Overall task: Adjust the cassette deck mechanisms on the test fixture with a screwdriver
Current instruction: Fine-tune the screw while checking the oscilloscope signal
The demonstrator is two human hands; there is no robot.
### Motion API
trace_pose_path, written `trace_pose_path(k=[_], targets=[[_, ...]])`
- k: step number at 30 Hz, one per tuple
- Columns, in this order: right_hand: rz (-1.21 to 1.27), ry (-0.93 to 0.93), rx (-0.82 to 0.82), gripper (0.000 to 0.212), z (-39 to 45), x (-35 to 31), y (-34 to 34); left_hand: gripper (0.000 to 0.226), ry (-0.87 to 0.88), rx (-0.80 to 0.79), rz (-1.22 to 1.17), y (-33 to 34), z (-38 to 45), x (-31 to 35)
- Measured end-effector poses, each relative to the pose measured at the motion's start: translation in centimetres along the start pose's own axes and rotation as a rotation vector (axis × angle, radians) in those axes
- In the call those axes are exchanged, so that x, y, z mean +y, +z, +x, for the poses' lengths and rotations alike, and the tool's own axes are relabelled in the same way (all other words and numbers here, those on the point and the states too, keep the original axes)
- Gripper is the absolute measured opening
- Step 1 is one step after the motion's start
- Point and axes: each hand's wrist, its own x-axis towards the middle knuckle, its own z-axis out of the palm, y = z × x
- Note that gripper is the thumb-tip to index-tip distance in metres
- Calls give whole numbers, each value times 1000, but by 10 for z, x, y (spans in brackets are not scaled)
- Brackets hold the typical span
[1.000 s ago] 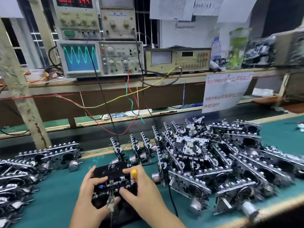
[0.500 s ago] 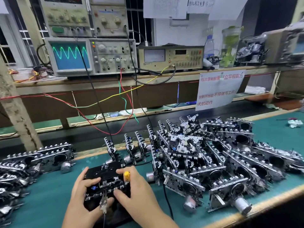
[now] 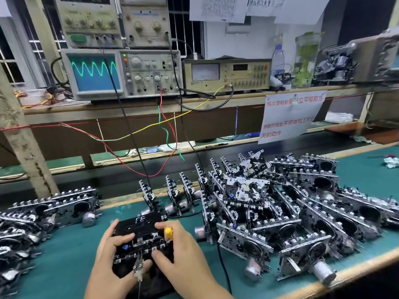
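While your right hand hides all but the yellow handle of the screwdriver, its tip cannot be seen. Your fingers curl round that handle; your left hand grips the black deck on the green mat, thumb under its near edge.

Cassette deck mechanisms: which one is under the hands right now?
The mechanism at the near edge, topped by a black cassette marked "FE". Left hand grips its side; right hand holds the yellow-handled screwdriver. The others lie untouched.
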Motion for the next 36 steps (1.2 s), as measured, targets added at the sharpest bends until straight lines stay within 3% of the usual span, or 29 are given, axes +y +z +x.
trace_pose_path(k=[10, 14, 19, 28, 34, 36], targets=[[-25, -79, 66, 49, -12, 3, 16, 64, 31, -47, -7, -1, 2, 0], [-33, -150, 154, 37, -12, 4, 19, 60, 41, -64, 1, 0, 4, 0], [-41, -199, 324, 38, -14, 11, 24, 64, 20, -11, 17, -1, 3, 2], [-72, -218, 393, 40, -15, 15, 27, 65, 6, 19, 17, 1, 0, 2], [-178, -257, 520, 11, -13, 16, 28, 68, -2, 24, -12, 0, -2, 9], [-212, -274, 567, 12, -12, 17, 27, 68, 4, 10, -12, 0, -2, 9]])
